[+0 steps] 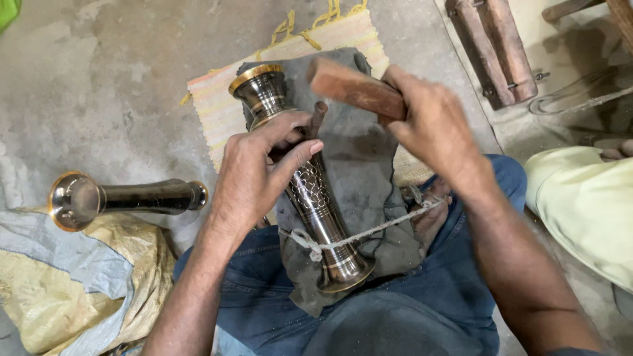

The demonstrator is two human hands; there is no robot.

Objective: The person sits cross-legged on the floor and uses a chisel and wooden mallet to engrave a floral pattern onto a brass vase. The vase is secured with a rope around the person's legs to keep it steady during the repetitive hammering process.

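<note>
A dark metal vase [316,204] with brass rims and an engraved scale pattern lies across my lap on a grey cloth [369,171]. A white cord [369,232] is tied around its lower part. My left hand [257,175] presses on the vase's middle and pinches a small dark metal chisel [319,118] against it. My right hand [432,125] grips a wooden mallet block [353,89] raised just above the chisel's top.
A second dark vase [125,198] lies on the concrete floor at left, beside yellow and grey sacking [72,283]. A striped mat [217,105] lies under the cloth. Wooden pieces [498,46] sit at upper right. Another person's pale green clothing [587,204] is at right.
</note>
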